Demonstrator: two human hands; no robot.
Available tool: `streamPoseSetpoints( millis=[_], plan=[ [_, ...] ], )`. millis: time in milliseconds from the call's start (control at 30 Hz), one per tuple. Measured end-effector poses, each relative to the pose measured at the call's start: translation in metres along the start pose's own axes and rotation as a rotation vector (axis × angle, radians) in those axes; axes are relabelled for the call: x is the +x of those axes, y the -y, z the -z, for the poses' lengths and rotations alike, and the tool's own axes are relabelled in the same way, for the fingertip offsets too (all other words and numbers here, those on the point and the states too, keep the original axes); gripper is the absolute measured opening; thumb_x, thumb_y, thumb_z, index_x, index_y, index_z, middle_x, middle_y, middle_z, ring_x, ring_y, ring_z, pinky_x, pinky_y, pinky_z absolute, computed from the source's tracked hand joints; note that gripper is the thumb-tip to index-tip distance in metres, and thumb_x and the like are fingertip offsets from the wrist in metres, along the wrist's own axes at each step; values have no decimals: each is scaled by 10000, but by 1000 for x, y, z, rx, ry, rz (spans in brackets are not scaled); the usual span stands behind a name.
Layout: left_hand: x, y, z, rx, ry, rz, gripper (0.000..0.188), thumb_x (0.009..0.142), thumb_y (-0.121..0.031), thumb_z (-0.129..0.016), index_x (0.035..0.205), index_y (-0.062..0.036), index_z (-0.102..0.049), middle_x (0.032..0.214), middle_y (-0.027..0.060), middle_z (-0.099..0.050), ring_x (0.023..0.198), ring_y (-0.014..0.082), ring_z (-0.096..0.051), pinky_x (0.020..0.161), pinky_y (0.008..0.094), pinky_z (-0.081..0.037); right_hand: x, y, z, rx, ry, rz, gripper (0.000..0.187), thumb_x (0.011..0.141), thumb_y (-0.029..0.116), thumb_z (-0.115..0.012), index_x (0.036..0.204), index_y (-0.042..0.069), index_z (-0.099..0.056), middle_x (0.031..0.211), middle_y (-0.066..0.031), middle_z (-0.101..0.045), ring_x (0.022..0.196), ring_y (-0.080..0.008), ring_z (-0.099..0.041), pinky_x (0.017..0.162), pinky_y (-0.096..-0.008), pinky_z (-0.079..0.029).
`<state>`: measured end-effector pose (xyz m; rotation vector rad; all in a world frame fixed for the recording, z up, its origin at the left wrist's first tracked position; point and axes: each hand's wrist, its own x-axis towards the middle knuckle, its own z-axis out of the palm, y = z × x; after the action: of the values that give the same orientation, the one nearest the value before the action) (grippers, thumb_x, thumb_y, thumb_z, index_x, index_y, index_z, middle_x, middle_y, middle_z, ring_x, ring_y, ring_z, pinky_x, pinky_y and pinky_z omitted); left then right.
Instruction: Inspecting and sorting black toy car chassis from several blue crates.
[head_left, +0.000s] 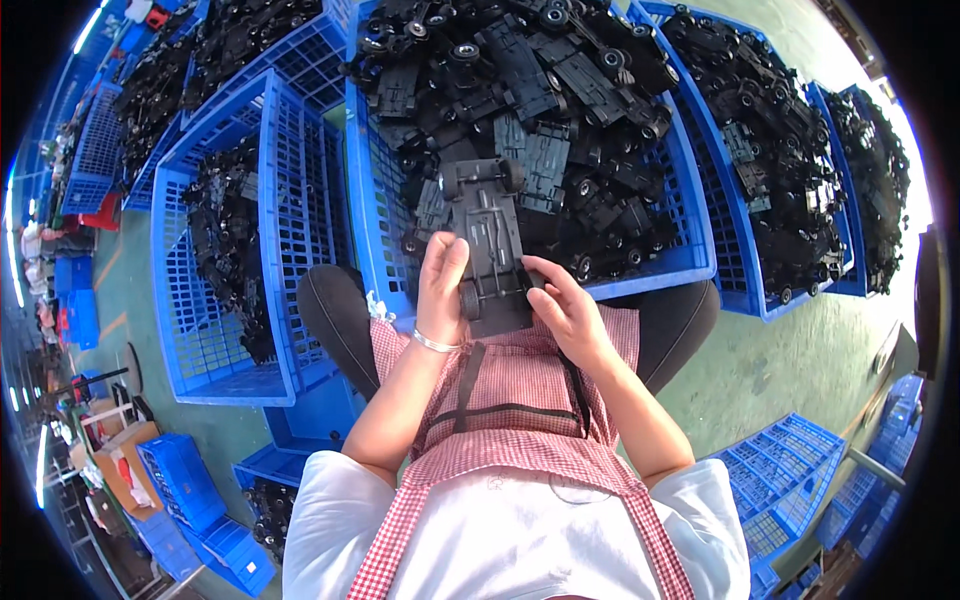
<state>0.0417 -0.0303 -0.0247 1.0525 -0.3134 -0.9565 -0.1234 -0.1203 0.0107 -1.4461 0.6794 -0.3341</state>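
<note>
A black toy car chassis [490, 235] with small wheels is held up over my lap, long side pointing away from me. My left hand [443, 285] grips its left edge, thumb along the side. On the right edge, near the closer wheel, my right hand [565, 310] has its thumb and fingers closed on the chassis. The fingers beneath it are hidden. Just beyond stands a blue plastic crate [690, 255], heaped with many similar black chassis [530, 155], some lying wheels up.
More blue crates of black chassis stand close by: a left crate [220, 390] and a right crate [745, 270]. At the lower right lies a blue mesh crate [785, 475] on the green floor [720, 375]. Blue bins [185, 480] and cartons sit at the lower left.
</note>
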Motion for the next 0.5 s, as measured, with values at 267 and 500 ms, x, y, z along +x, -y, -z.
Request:
streamPoseSetpoints(
  millis=[267,500],
  plan=[
    [-12,-6,-20,-607,320,437,722,934,-552,-282,1399,0,-256,1421,156,-339,1255,291,-410,1040,437,-364,-27,3,-4,13,14,2,388,927,211,-516,1276,49,-463,805,-58,-579,748,-116,-553,686,-256,-456],
    [-8,-8,-11,-774,296,342,696,951,-489,-297,1375,60,-248,1410,201,-330,1250,308,-415,1063,432,-338,-51,-9,16,-117,-46,386,224,896,49,-421,900,-9,-637,947,-142,-646,865,-213,-619,757,-303,-489]
  ],
)
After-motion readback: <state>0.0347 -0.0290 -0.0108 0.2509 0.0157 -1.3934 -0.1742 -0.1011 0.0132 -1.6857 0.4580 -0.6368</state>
